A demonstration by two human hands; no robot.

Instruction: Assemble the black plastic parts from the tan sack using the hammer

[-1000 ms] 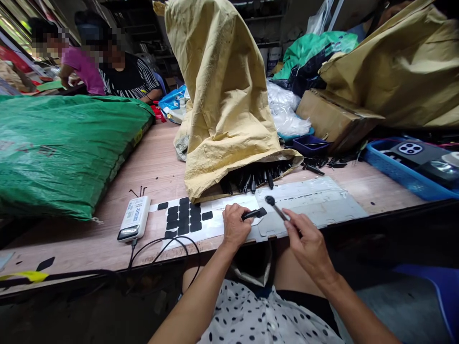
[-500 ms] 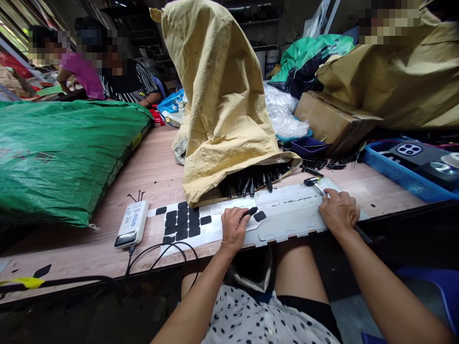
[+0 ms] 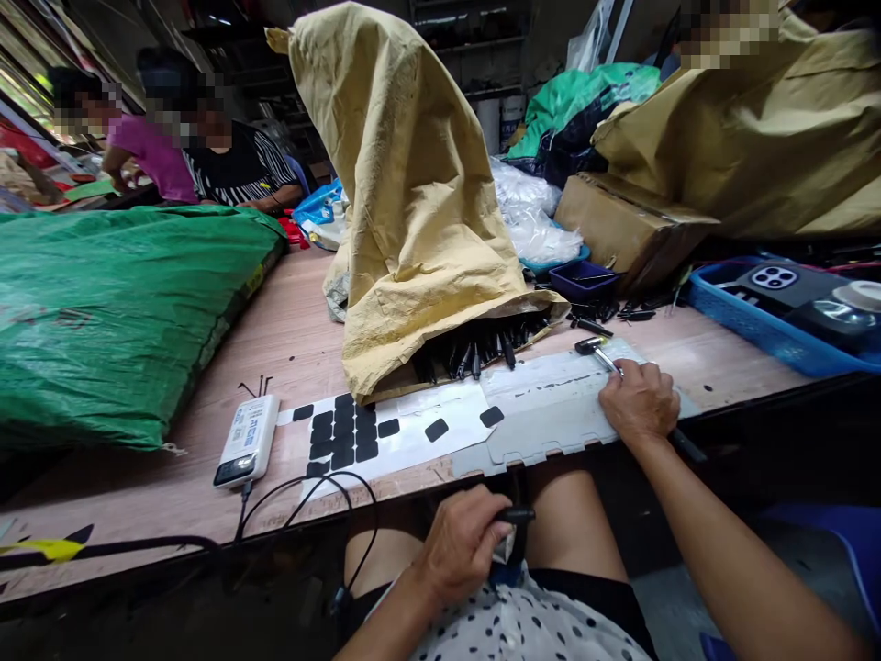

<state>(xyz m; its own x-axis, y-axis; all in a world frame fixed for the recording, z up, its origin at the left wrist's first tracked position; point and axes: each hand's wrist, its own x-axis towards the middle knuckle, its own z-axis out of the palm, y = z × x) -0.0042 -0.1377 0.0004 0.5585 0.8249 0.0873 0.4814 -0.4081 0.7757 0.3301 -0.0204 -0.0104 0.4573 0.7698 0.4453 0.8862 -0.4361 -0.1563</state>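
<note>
My left hand point(image 3: 462, 542) is over my lap, below the table edge, its fingers closed round a small black cylindrical part point(image 3: 516, 515) that sticks out to the right. My right hand point(image 3: 640, 402) rests at the table's front edge, wrapped round a small hammer point(image 3: 590, 347) with a metal head; its dark handle end shows past the palm. Under the hammer lies a grey board point(image 3: 551, 418). Left of it a white sheet point(image 3: 406, 450) carries several black rounded squares point(image 3: 342, 430). Behind, a tan sack point(image 3: 419, 229) lies with its mouth open, full of similar black parts point(image 3: 474, 353).
At the left are a green sack point(image 3: 130, 312) and a white power bank point(image 3: 246, 441) with a black cable. To the right stand a blue basket point(image 3: 750, 321) holding a phone, a cardboard box point(image 3: 626, 220) and a purple tray point(image 3: 584, 280). Two people sit at the far left.
My left hand has moved from the white sheet down over my lap with the black part, uncovering another black square. My right hand still holds the hammer in place.
</note>
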